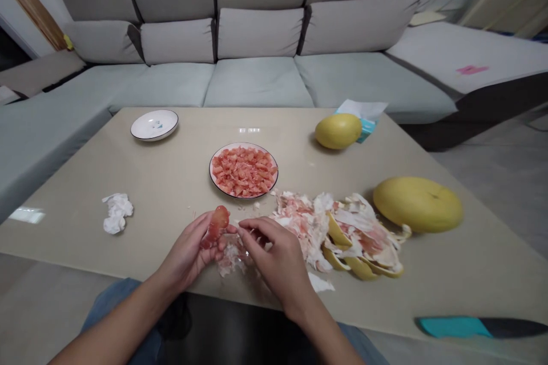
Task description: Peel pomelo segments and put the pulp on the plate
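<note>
1. Two plates: an empty plate far left, a plate of pink fruit pieces in the middle.
2. Two whole yellow pomelos: far pomelo, right pomelo.
3. One peeled pomelo segment, near.
4. One peel heap.
5. One crumpled tissue, left.
6. One tissue pack, far right.
7. One teal-handled knife, near right.

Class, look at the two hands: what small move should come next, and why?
Probably the right hand peels the white membrane away from the pink segment in the left hand: white skin clings to the segment's lower end, while the plate holds only bare flesh.
</note>
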Motion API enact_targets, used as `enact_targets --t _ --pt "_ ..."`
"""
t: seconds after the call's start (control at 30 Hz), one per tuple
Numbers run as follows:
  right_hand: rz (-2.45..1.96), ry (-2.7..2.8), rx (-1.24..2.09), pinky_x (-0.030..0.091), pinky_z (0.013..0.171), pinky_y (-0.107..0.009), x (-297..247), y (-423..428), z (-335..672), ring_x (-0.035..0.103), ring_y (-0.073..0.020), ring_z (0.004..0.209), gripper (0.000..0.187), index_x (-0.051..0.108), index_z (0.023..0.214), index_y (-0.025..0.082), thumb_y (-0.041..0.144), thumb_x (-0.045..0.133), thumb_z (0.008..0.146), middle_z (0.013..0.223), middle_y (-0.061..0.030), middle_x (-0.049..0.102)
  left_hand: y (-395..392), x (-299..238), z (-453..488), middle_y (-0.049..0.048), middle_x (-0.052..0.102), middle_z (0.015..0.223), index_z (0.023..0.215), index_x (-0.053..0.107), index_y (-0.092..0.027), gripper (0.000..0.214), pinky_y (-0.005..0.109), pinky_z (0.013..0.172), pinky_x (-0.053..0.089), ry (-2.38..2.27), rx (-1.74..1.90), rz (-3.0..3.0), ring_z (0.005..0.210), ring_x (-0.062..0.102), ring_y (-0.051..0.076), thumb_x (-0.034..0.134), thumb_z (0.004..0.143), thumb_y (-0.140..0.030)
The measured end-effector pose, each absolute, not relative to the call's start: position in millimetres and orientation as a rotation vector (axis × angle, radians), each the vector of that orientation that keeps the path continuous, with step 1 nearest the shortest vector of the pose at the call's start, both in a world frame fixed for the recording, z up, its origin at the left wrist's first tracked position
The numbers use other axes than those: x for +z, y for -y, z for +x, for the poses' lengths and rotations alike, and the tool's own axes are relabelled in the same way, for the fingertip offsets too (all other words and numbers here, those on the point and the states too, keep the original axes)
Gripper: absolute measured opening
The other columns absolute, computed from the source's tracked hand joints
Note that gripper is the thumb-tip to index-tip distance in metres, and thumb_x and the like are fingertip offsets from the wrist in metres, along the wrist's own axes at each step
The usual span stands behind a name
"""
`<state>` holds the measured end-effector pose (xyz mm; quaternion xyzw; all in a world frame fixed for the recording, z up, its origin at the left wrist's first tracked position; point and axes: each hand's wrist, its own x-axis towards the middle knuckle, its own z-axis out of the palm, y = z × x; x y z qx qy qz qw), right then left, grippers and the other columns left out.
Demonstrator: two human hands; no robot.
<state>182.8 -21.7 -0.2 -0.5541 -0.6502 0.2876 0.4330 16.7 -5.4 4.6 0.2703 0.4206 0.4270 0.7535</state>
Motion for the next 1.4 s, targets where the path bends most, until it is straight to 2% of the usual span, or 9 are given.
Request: enact_targets --t 0.3,0.5,0.67,0.73,0.83,1.03,1.17,1.33,1.4 --pt "-1.409 1.565 0.716 0.047 0.062 -0.026 -6 21 174 0.059 -0.0153 0.068 0.008 0.07 0.082 0.02 0.018 0.062 0.081 0.076 -0.0026 0.066 13 1 24 0.0021 0.061 0.064 0.103 0.064 -0.016 0.036 0.02 0.049 0.045 -0.974 0.833 0.722 0.053 0.054 0.012 0.058 0.088 -0.047" --pt "-1.462 1.566 0.733 0.044 0.058 -0.025 -1 19 184 0.057 -0.0144 0.061 0.011 0.067 0.074 0.019 0.016 0.058 0.078 0.068 -0.0008 0.063 12 1 22 0.0037 0.064 0.07 0.101 0.062 -0.014 0.033 0.02 0.05 0.047 -0.975 0.806 0.705 0.056 0.057 0.012 0.056 0.09 -0.045" --pt "-1.533 1.844 0.631 0.048 0.077 -0.03 -7 16 201 0.064 -0.0197 0.084 0.029 0.07 0.09 0.02 0.005 0.05 0.076 0.089 -0.0047 0.072 4 8 12 0.013 0.069 0.097 0.103 0.063 -0.012 0.036 0.021 0.051 0.051 -0.976 0.867 0.684 0.06 0.06 0.011 0.062 0.087 -0.044" --pt "-1.624 2.01 0.531 0.047 0.078 -0.032 -9 15 205 0.064 -0.0226 0.086 0.027 0.071 0.089 0.02 0.005 0.054 0.075 0.09 -0.0077 0.073 0 12 6 0.0118 0.068 0.097 0.103 0.064 -0.012 0.036 0.02 0.052 0.051 -1.0 0.898 0.716 0.062 0.059 0.01 0.066 0.084 -0.043" --pt "-1.789 2.072 0.404 0.044 0.066 -0.03 -9 15 208 0.063 -0.0232 0.079 0.016 0.069 0.082 0.018 0.01 0.056 0.078 0.082 -0.0087 0.07 -4 15 -2 0.004 0.063 0.086 0.101 0.066 -0.014 0.033 0.018 0.056 0.052 -1.068 0.924 0.777 0.064 0.059 0.01 0.076 0.077 -0.034" --pt "-1.772 2.293 0.393 0.046 0.076 -0.035 -7 18 215 0.064 -0.0298 0.098 0.046 0.063 0.123 0.017 0.009 0.06 0.077 0.113 -0.015 0.069 -4 10 -4 0.0046 0.059 0.091 0.099 0.067 -0.015 0.03 0.025 0.055 0.056 -1.135 0.858 0.994 0.071 0.062 0.016 0.072 0.079 -0.036" --pt "-1.956 2.157 0.434 0.046 0.072 -0.036 -2 18 214 0.068 -0.0265 0.075 0.024 0.072 0.105 0.019 0.019 0.054 0.088 0.077 -0.0096 0.075 -3 6 -1 0.0049 0.062 0.089 0.11 0.064 -0.017 0.037 0.025 0.053 0.054 -1.189 0.822 1.133 0.068 0.062 0.017 0.072 0.078 -0.033" --pt "-1.785 2.188 0.335 0.045 0.084 -0.041 -3 18 214 0.066 -0.0295 0.094 0.039 0.069 0.115 0.022 0.01 0.063 0.078 0.1 -0.0117 0.074 -1 0 1 0.0045 0.065 0.082 0.103 0.069 -0.016 0.033 0.021 0.051 0.048 -1.153 0.719 1.199 0.064 0.059 0.015 0.075 0.074 -0.031" --pt "-1.748 2.089 0.377 0.046 0.084 -0.04 -5 18 216 0.067 -0.026 0.083 0.023 0.074 0.099 0.02 0.013 0.061 0.081 0.086 -0.0095 0.075 0 -1 2 0.0029 0.065 0.076 0.095 0.071 -0.015 0.027 0.02 0.052 0.045 -1.134 0.686 1.223 0.059 0.056 0.013 0.076 0.073 -0.031"
